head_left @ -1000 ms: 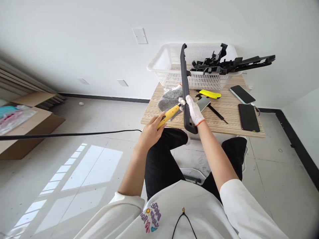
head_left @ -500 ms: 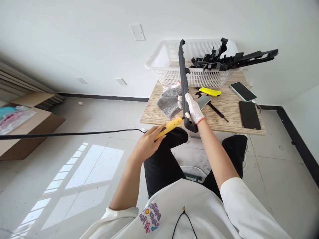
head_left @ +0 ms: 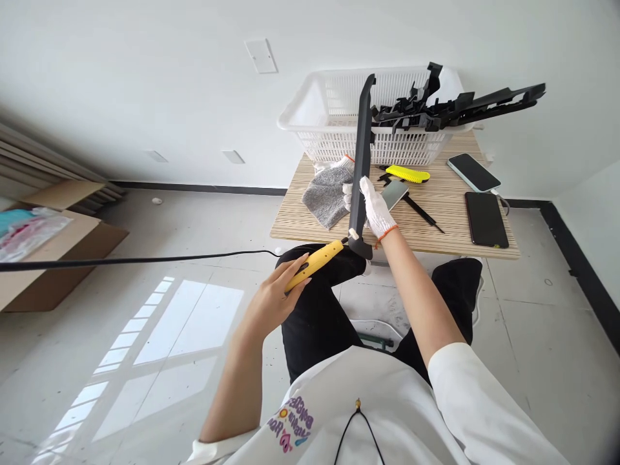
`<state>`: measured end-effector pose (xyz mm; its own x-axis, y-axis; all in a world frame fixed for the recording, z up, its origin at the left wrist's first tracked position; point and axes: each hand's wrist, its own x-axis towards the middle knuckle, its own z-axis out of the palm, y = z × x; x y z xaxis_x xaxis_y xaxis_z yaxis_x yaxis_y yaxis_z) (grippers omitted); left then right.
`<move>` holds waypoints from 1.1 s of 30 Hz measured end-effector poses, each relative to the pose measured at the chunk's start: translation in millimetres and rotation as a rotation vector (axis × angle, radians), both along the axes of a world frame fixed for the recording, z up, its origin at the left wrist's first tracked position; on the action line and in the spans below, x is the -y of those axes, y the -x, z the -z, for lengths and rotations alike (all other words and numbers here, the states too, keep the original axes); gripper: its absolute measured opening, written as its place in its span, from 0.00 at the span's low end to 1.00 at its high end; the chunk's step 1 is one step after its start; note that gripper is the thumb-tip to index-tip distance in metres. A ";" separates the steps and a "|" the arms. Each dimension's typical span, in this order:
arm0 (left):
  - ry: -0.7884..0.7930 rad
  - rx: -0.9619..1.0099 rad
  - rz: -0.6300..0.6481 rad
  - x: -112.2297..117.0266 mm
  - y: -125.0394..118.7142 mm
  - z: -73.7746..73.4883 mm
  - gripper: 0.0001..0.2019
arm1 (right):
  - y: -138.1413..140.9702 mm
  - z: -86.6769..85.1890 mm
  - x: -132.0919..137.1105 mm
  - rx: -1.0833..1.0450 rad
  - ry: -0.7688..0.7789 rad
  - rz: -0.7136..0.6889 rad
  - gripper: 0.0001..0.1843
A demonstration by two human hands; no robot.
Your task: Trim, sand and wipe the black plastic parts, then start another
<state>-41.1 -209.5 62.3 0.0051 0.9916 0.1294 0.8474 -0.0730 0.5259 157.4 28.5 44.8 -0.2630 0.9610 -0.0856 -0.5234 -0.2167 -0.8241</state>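
Note:
My right hand, in a white knit glove, grips a long black plastic strip that stands nearly upright over the table's near edge. My bare left hand is closed round a yellow-handled knife. The knife's tip touches the strip's lower end, just above my lap. A grey cloth lies on the table to the left of the strip.
A white basket with several black plastic parts stands at the back of the striped wooden table. A yellow cutter, thin black tools and two phones lie there. A black cable crosses the floor; cardboard boxes sit left.
My left hand has drawn the knife down along the strip's edge to its lower end. My right hand has tilted the strip's top to the right.

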 end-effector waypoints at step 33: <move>-0.007 0.066 -0.137 -63.7 -45.3 -19.6 0.26 | 3.3 7.0 -6.2 -0.011 -0.048 0.010 0.27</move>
<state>4.2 -145.8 81.9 -0.1388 0.9815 0.1319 0.8133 0.0369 0.5807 154.1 34.7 37.8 -0.2542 0.9665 -0.0363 -0.5341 -0.1716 -0.8279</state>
